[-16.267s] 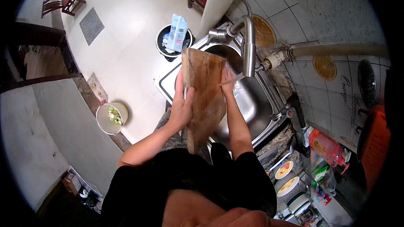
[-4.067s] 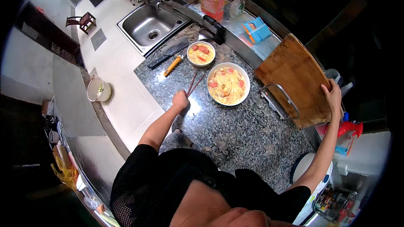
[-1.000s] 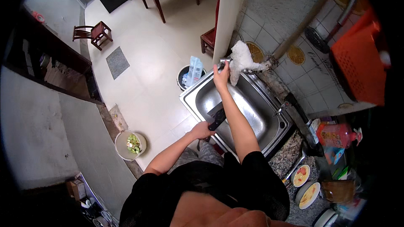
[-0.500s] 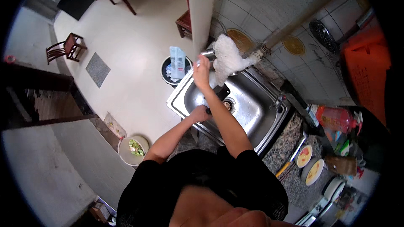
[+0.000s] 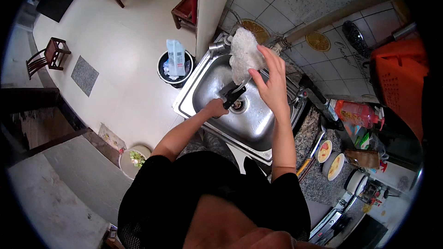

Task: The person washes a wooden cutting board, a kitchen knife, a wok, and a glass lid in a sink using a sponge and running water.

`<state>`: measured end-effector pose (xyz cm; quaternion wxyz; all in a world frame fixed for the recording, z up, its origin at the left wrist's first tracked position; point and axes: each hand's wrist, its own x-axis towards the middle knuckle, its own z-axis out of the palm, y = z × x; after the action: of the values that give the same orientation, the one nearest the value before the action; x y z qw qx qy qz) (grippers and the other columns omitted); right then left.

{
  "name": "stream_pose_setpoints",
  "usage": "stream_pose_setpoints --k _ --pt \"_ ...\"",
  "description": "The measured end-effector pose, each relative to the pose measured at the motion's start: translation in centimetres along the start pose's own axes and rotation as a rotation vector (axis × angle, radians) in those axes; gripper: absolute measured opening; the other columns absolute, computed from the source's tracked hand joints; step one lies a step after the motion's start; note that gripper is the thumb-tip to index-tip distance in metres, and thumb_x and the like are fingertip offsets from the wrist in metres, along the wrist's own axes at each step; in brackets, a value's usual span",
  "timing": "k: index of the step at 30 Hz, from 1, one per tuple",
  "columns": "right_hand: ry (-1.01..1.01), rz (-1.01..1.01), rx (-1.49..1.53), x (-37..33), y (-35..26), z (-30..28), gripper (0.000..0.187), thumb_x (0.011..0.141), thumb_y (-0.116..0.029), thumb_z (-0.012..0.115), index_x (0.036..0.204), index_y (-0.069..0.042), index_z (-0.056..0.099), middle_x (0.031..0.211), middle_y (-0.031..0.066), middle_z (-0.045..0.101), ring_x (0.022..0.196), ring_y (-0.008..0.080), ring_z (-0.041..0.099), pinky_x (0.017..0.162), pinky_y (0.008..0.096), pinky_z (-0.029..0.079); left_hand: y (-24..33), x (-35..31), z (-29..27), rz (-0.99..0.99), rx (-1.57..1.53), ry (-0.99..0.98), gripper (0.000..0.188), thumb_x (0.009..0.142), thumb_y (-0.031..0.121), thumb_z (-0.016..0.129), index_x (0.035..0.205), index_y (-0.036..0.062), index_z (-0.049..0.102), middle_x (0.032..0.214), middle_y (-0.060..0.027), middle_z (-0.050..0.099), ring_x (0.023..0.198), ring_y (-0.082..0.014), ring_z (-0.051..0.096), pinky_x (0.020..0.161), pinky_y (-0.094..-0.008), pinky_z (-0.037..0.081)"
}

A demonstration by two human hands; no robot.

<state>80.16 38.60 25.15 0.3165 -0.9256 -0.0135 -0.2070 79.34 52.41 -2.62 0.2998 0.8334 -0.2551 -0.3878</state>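
Head view shows two bare hands at one stainless-steel sink (image 5: 258,129), a rounded rectangular basin with one round drain (image 5: 238,106). Left hand (image 5: 216,109) is closed around the black handle of one knife (image 5: 234,97), which slants over the basin beside the drain. Right hand (image 5: 273,83) has thumb and fingers apart at the edge of one white, nubbly cloth (image 5: 244,50) draped over the tap; I cannot tell whether they pinch it.

Two round bowls stand side by side on the speckled stone counter (image 5: 318,189): the smaller bowl (image 5: 318,156) and the larger bowl (image 5: 326,162) both hold yellowish food, with reddish pieces showing in the smaller. Two containers sit on the pale, smooth floor: one black-lined bin (image 5: 188,67) with a light-blue bag (image 5: 176,60) in it, and one whitish pail (image 5: 125,163) holding green and pale scraps (image 5: 137,158).
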Motion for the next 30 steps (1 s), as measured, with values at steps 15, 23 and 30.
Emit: stream_pose_setpoints --k 15,23,30 --pt "0.168 0.192 0.028 -1.3 -0.5 -1.0 0.020 0.069 -0.002 0.054 0.089 -0.002 0.053 0.083 0.0092 0.049 0.082 0.0212 0.049 0.076 0.0288 0.038 1.3 -2.0 -3.7 0.023 0.114 -0.049 0.041 0.061 0.038 0.060 0.077 -0.0002 0.058 0.078 -0.0182 0.058 0.077 -0.0315 0.057 0.072 -0.0384 0.044" --pt "0.209 0.633 0.342 -15.4 10.0 2.5 0.023 0.079 -0.011 0.052 0.099 -0.001 0.046 0.094 0.0088 0.050 0.088 0.0171 0.047 0.080 0.0281 0.037 0.7 -3.0 -3.1 0.070 0.184 -0.198 0.041 0.062 0.037 0.063 0.083 0.0015 0.059 0.083 -0.0165 0.058 0.081 -0.0292 0.056 0.073 -0.0366 0.044" --pt "-0.195 0.346 0.084 -15.2 11.1 15.6 0.014 0.074 -0.017 0.052 0.074 -0.002 0.051 0.080 0.0173 0.051 0.082 0.0339 0.047 0.072 0.0409 0.037 4.3 -4.4 -4.8 0.112 0.212 -0.074 0.035 0.061 0.030 0.062 0.083 0.0031 0.058 0.085 -0.0166 0.058 0.083 -0.0302 0.056 0.073 -0.0374 0.045"
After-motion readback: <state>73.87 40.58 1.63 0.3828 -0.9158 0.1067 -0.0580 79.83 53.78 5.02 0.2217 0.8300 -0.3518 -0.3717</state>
